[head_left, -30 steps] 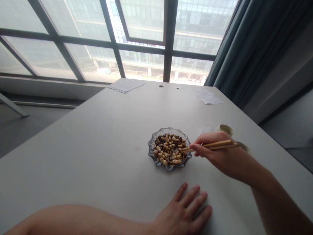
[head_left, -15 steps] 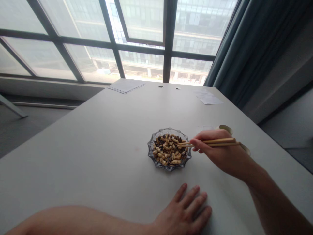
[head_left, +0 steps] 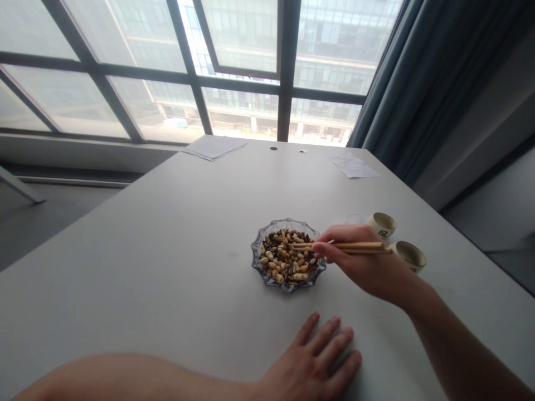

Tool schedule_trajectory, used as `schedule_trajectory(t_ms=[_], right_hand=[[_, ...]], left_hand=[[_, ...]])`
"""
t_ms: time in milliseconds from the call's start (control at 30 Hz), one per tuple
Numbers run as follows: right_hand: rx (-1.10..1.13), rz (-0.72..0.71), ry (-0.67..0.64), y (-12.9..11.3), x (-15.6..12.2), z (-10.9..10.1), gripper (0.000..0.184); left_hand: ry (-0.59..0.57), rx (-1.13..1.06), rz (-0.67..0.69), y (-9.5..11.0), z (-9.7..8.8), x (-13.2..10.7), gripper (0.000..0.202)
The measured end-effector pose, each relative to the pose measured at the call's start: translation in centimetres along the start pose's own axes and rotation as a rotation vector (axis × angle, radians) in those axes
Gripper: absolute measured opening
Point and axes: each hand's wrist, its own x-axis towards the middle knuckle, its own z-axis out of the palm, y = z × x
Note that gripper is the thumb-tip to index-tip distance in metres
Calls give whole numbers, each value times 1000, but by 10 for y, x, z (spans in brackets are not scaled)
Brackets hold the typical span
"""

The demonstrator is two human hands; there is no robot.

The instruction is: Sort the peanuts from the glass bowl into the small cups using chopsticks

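Observation:
My right hand (head_left: 355, 259) is closed around a pair of wooden chopsticks (head_left: 359, 246), which point left over a scalloped glass bowl (head_left: 257, 266). In the bowl lies a mix of peanuts in their shells (head_left: 275, 268) and dark striped seeds (head_left: 270, 240). The chopstick tips are among the nuts near the middle of the pile; whether they pinch one I cannot tell. My left hand (head_left: 315, 362) rests palm down on the table in front of the bowl, its fingers spread and holding nothing.
Two small pale cups (head_left: 382, 224) stand right of the bowl, partly behind my right hand and wrist. A clear object (head_left: 353, 219) sits beside them, mostly hidden. Papers lie at the far left (head_left: 215, 147) and far right (head_left: 355, 166) of the white table (head_left: 167, 234).
My right hand has moved left with the chopsticks, so their tips reach further into the bowl. More of the two cups shows now. My left hand stays put.

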Motion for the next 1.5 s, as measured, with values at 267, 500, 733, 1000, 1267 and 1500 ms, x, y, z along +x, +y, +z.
schedule_trajectory(t_ms=[267,500,733,1000,1267,1500], right_hand=[[-11,38,95,1,0,-1,38],[53,87,39,1,0,4,36],[232,135,8,7,2,16,32],[394,178,16,9,5,21,29],[320,154,25,6,4,25,32],[199,130,60,0,2,21,37]], left_hand=[[-33,4,5,1,0,0,32],[-22,3,7,1,1,-1,32],[-34,-3,4,0,-1,1,32],[-28,-7,1,2,0,0,32],[-12,1,1,0,-1,1,30],[-16,-15,-3,1,1,0,30]])
